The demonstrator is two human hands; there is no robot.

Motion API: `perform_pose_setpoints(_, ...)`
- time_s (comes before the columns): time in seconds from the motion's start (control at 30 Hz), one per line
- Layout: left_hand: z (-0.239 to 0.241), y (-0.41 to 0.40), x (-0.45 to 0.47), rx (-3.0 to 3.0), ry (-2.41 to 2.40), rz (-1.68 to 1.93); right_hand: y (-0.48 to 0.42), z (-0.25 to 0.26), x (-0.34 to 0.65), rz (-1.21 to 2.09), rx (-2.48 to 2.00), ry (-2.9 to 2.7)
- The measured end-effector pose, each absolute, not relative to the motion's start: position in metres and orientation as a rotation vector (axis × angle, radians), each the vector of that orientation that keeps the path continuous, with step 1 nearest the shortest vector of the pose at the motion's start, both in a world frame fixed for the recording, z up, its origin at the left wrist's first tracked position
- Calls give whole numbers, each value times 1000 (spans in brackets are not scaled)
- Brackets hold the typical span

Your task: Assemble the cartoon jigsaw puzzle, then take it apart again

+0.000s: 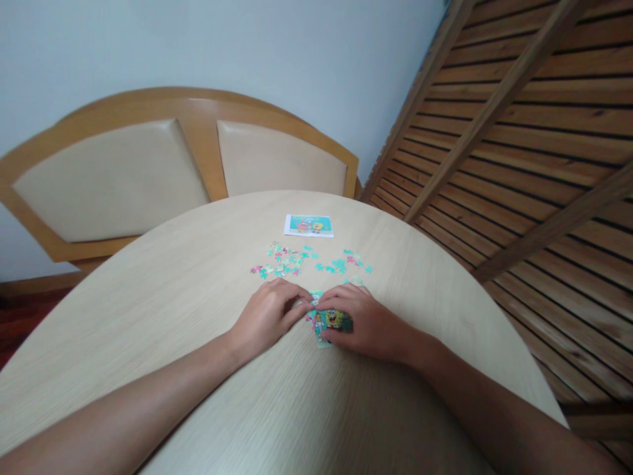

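Observation:
A partly joined jigsaw puzzle (320, 324) lies on the table in front of me, turquoise with a yellow square cartoon figure. My left hand (271, 311) is at its upper left edge, thumb and fingertips pinched together on what looks like a puzzle piece, mostly hidden by the fingers. Over the puzzle's right side curves my right hand (368, 323), its fingertips at the top and its thumb at the lower part. The palm hides the right edge. Both hands' fingertips nearly touch at the top of the puzzle.
Beyond my hands lie a pile of loose puzzle pieces (284, 262) and a smaller group of pieces (339, 265) to its right. A reference picture card (309, 225) sits farther back on the round wooden table (198, 264). Behind stands a padded bench (113, 178); wooden slats (494, 132) rise at right.

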State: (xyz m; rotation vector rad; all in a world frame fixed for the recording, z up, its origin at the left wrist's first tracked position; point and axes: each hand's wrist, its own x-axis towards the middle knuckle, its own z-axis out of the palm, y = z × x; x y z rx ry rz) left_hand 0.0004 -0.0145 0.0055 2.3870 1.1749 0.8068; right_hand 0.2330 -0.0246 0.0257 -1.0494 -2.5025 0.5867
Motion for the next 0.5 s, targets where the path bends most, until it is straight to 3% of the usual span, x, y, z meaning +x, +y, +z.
perform_pose_setpoints(0.5, 6, -16, -4, 2489, 1092, 739, -24, 26, 237, 519, -1047, -2507)
